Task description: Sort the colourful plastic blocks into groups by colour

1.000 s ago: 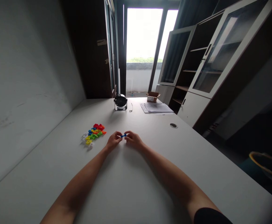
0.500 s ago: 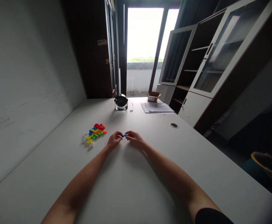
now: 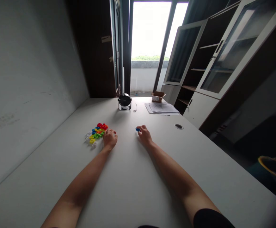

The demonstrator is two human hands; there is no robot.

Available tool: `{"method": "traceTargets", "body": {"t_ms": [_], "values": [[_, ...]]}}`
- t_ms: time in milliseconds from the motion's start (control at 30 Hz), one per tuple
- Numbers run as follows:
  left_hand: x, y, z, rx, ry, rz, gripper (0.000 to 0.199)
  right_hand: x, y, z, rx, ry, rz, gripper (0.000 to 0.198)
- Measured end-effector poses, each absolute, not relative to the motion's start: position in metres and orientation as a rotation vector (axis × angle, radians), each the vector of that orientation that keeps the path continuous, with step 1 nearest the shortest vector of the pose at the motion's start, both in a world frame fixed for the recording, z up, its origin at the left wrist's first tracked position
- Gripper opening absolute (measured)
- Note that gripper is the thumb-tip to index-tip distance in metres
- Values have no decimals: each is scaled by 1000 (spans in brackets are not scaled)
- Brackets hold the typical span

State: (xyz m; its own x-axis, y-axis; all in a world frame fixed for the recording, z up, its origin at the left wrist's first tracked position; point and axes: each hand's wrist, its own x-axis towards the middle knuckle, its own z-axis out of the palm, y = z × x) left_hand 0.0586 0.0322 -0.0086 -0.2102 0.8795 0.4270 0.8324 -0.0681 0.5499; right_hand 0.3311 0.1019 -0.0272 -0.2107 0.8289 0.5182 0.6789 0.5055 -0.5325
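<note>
The window (image 3: 150, 31) glares white amid dim surroundings.

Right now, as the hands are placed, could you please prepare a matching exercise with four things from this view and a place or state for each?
Things:
1. blue piece
2. pile of coloured pieces
3. cardboard box
4. papers

Places or states:
A. standing with its flaps open
B. beside the left hand
C. white and lying flat
D. in the grip of the right hand

Right pairs: 1-D, 2-B, 3-A, 4-C.
</note>
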Motion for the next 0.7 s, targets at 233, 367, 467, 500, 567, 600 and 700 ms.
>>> {"method": "traceTargets", "body": {"t_ms": [233, 367, 467, 500, 567, 600, 700], "values": [[53, 35, -19, 1986, 2199, 1055, 12, 331, 104, -33, -1290, -2013, 254, 34], [51, 37, -21, 2037, 2126, 1055, 11, 329, 92, -26, -1264, -2095, 165, 28], [53, 38, -20, 2083, 2069, 1033, 15, 325, 82, -20, -1290, -2186, 54, 28], [53, 37, -19, 2091, 2056, 1025, 16, 323, 79, -18, -1315, -2207, 31, 29], [55, 37, -18, 2100, 2038, 1016, 17, 321, 77, -16, -1380, -2239, 7, 29], [56, 37, -17, 2106, 2031, 1016, 18, 320, 76, -15, -1409, -2254, 2, 30], [57, 36, -14, 2140, 2003, 1017, 19, 320, 76, -14, -1462, -2300, -2, 31]]}}
